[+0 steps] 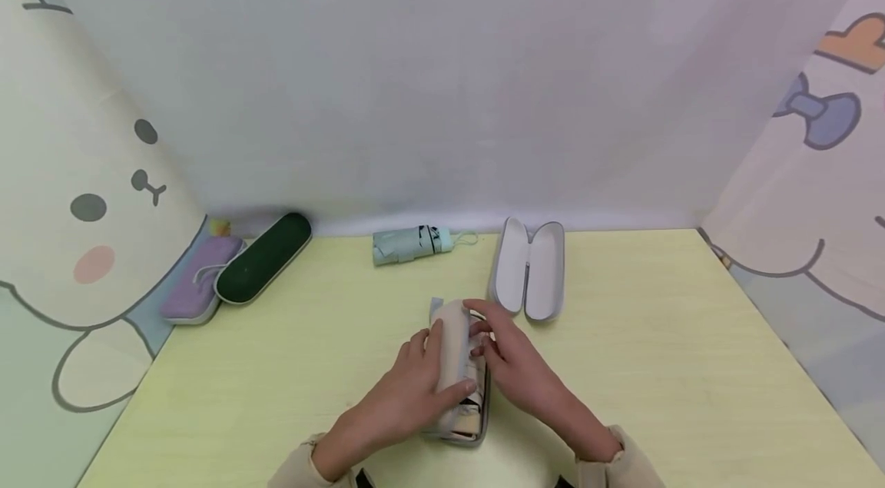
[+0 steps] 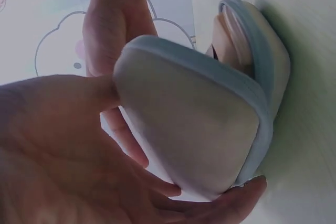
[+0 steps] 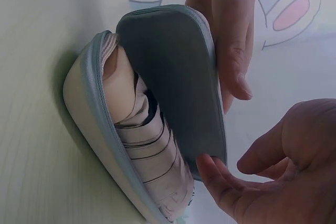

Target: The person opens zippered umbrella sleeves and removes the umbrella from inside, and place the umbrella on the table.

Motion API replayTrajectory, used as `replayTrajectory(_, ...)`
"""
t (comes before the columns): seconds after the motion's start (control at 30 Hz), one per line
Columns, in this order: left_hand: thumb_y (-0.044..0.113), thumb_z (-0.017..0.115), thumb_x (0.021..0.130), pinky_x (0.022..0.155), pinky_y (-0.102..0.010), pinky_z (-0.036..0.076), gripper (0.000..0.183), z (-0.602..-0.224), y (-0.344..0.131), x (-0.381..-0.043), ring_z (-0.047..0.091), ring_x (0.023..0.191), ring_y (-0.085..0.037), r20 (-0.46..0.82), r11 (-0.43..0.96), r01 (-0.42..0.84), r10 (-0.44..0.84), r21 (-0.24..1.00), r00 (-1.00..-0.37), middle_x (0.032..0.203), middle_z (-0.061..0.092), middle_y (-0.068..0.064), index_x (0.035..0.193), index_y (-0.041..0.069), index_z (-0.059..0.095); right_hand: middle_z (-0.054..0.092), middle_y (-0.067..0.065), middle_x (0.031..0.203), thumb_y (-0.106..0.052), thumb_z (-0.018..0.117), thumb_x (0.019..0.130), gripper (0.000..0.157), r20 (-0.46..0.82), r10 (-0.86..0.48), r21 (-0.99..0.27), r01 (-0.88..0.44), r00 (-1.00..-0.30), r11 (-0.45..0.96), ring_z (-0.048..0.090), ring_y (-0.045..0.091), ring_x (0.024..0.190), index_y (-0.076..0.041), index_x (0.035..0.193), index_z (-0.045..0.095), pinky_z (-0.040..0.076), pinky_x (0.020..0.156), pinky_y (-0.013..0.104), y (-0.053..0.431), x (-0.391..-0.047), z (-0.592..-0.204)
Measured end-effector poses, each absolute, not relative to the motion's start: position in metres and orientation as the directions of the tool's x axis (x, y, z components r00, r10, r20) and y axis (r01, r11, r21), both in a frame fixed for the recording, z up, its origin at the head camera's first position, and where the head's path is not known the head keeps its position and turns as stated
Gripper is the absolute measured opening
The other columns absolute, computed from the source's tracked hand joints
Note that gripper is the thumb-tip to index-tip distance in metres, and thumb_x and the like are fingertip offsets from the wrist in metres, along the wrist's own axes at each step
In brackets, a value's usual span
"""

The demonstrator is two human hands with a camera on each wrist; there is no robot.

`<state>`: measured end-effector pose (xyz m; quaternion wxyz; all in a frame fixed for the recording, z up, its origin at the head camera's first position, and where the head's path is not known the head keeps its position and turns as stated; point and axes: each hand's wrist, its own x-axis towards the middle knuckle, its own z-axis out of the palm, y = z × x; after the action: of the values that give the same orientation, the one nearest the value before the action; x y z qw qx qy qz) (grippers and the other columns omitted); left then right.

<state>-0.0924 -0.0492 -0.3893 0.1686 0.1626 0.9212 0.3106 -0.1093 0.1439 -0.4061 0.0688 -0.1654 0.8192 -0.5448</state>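
Note:
In the head view, a cream zip case [image 1: 455, 334] with grey-blue trim lies at the front middle of the table, its lid raised partway. My left hand [image 1: 408, 388] holds this lid from outside, thumb at one long edge and fingers at the other. The fingers of my right hand [image 1: 515, 361] are extended at the lid's far end. The right wrist view has a fingertip on the lid's dark lining [image 3: 173, 77], with the thumb apart. Inside the lower shell rests a folded umbrella [image 3: 152, 145], cream with dark lines and a beige end, partly hidden by the lid.
At the back stands an opened white glasses case [image 1: 528, 273], close beyond my right hand. A light-blue folded umbrella [image 1: 412, 244] lies left of it. Toward the back left edge are a dark green case [image 1: 266, 261] and a purple case [image 1: 200, 280], the green overlapping the purple.

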Motion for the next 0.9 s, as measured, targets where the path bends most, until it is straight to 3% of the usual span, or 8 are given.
replayTrajectory(0.23, 0.045, 0.061, 0.093, 0.087, -0.048, 0.052, 0.095, -0.389, -0.054, -0.097, 0.047, 0.124, -0.034, -0.246, 0.764, 0.177, 0.404, 0.621, -0.881, 0.151, 0.031, -0.029, 0.157, 0.0, 0.007, 0.053, 0.008, 0.134, 0.004, 0.051, 0.096, 0.055, 0.119, -0.344, -0.851, -0.274, -0.931, 0.448, 0.061, 0.021, 0.113, -0.013, 0.147, 0.037, 0.054, 0.087, 0.029, 0.143, -0.11, -0.407)
replayTrajectory(0.37, 0.033, 0.057, 0.095, 0.088, -0.047, 0.051, 0.087, -0.387, -0.059, -0.102, 0.051, 0.121, -0.034, -0.269, 0.756, 0.154, 0.404, 0.636, -0.874, 0.149, 0.033, -0.033, 0.156, -0.002, 0.006, 0.051, 0.012, 0.136, 0.0, 0.061, 0.092, 0.057, 0.133, -0.382, -0.727, -0.352, -0.914, 0.589, 0.058, 0.022, 0.116, -0.009, 0.143, 0.04, 0.053, 0.09, 0.034, 0.146, -0.11, -0.41)
replayTrajectory(0.47, 0.028, 0.054, 0.094, 0.092, -0.048, 0.049, 0.084, -0.386, -0.064, -0.106, 0.052, 0.121, -0.033, -0.276, 0.76, 0.137, 0.389, 0.635, -0.879, 0.15, 0.033, -0.032, 0.156, -0.003, 0.007, 0.048, 0.009, 0.141, 0.0, 0.067, 0.087, 0.055, 0.175, -0.515, -0.518, -0.523, -0.839, 0.676, 0.05, 0.023, 0.126, -0.012, 0.137, 0.047, 0.05, 0.099, 0.038, 0.149, -0.111, -0.413)
replayTrajectory(0.6, 0.025, 0.053, 0.094, 0.091, -0.047, 0.049, 0.08, -0.384, -0.07, -0.111, 0.052, 0.121, -0.032, -0.294, 0.764, 0.111, 0.372, 0.635, -0.881, 0.153, 0.031, -0.03, 0.156, -0.002, 0.009, 0.05, 0.003, 0.142, 0.003, 0.069, 0.082, 0.054, 0.216, -0.686, -0.265, -0.718, -0.695, 0.644, 0.043, 0.024, 0.133, -0.022, 0.128, 0.056, 0.044, 0.107, 0.04, 0.152, -0.113, -0.418)
replayTrajectory(0.7, 0.025, 0.052, 0.096, 0.089, -0.046, 0.05, 0.079, -0.383, -0.072, -0.113, 0.052, 0.121, -0.032, -0.305, 0.758, 0.103, 0.378, 0.644, -0.874, 0.153, 0.031, -0.029, 0.156, -0.001, 0.01, 0.051, 0.002, 0.142, 0.005, 0.071, 0.078, 0.061, 0.216, -0.738, -0.192, -0.768, -0.64, 0.611, 0.043, 0.027, 0.133, -0.028, 0.128, 0.059, 0.046, 0.104, 0.044, 0.152, -0.112, -0.42)
replayTrajectory(0.9, 0.026, 0.051, 0.096, 0.089, -0.045, 0.05, 0.078, -0.384, -0.073, -0.116, 0.053, 0.121, -0.031, -0.318, 0.752, 0.107, 0.398, 0.651, -0.861, 0.155, 0.029, -0.028, 0.156, 0.0, 0.01, 0.046, -0.002, 0.15, 0.004, 0.075, 0.073, 0.081, 0.166, -0.784, -0.125, -0.801, -0.598, 0.585, 0.038, 0.031, 0.139, -0.042, 0.136, 0.052, 0.045, 0.1, 0.053, 0.153, -0.108, -0.421)
